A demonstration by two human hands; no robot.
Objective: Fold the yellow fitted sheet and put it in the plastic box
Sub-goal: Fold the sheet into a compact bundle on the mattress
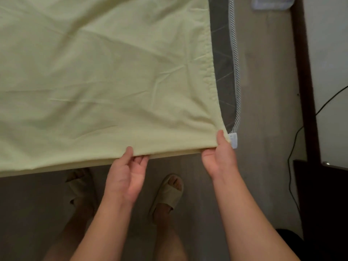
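The pale yellow fitted sheet lies spread over the bed and fills the upper left of the head view, wrinkled, its near edge hanging over the bedside. My right hand pinches the sheet's near right corner, thumb on top and fingers underneath. My left hand holds the near edge a little to the left, thumb on top of the cloth and fingers curled under the hem. A plastic box corner, pale and translucent, shows at the top right on the floor.
A dark grey mattress with striped piping shows to the right of the sheet. Grey floor runs alongside to a dark wooden frame. A black cable trails by the wall. My sandalled feet stand below the bed edge.
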